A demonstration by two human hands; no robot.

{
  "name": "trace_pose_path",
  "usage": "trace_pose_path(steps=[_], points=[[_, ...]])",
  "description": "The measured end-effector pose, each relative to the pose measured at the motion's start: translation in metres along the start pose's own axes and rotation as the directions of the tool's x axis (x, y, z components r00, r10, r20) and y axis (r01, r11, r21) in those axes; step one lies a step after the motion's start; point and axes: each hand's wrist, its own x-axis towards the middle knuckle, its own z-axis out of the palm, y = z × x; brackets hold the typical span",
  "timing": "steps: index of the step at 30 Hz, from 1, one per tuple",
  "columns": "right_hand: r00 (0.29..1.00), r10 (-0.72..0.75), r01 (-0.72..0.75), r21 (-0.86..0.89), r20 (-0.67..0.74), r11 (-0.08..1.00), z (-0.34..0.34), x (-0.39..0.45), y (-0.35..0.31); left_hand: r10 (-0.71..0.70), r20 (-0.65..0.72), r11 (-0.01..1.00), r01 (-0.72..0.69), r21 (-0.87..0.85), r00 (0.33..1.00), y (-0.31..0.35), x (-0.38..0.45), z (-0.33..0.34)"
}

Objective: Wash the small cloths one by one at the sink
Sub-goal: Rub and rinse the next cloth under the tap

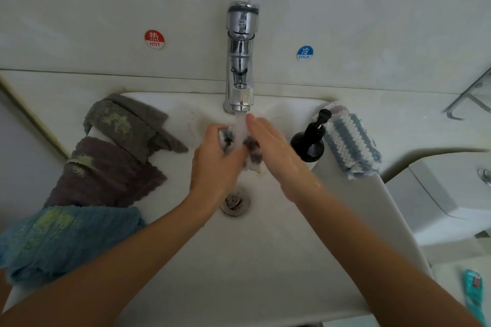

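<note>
We are looking down into a white sink (pixel 268 252) set against a pale tiled wall (pixel 106 2), and our two bare forearms reach in from the bottom edge toward the middle of the basin. Along the sink's left rim three cloths lie draped in a row: a blue cloth (pixel 66 241) nearest us, a purplish-brown cloth (pixel 106 175) beyond it, and a grey cloth (pixel 130 122) farthest back, each showing pale greenish patches. On the right rim a blue and white striped cloth (pixel 350 141) lies beside a dark pump bottle (pixel 309 145), the two just touching or nearly so. A chrome faucet (pixel 240 58) rises at the back centre, and a stream of water (pixel 240 127) runs from its spout. Our left hand (pixel 212 164) has its grip curled closed around a small grey and white cloth (pixel 252 152), holding it bunched directly under the stream above the basin. Our right hand (pixel 276 148) lies flat with fingers straight, pressed against the other side of the same cloth, so its grip is open rather than wrapped. Below the hands sits the round metal drain (pixel 235 203). On the wall a red HOT sticker (pixel 154 39) sits left of the faucet and a blue COLD sticker (pixel 304 53) to its right.
</note>
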Motion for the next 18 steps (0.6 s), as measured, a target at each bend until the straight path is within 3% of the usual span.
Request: trace_pose_path(steps=[3,7,13,15,18], points=[[0.981,-0.156,0.147,-0.076,-0.117,0.986,-0.012,0.001,-0.004,-0.007,-0.010,0.999,0.007,-0.049,1.000,0.003,-0.002,-0.001],[0.897,-0.369,0.339,-0.156,-0.243,0.928,-0.030,0.003,-0.023,-0.057,0.032,0.995,0.060,-0.077,0.998,-0.001,-0.002,-0.001],[0.801,-0.588,0.496,-0.426,-0.112,0.757,-0.048,0.016,-0.074,-0.051,0.085,0.993,0.059,-0.103,0.995,0.003,-0.008,0.001],[0.790,-0.612,0.511,-0.511,-0.036,0.691,-0.049,0.020,-0.081,-0.050,0.080,0.995,0.057,-0.086,0.995,0.005,-0.008,0.001],[0.787,-0.616,0.514,-0.529,-0.021,0.675,-0.048,0.023,-0.079,-0.057,0.084,0.993,0.066,-0.099,0.995,0.003,-0.007,0.000]])
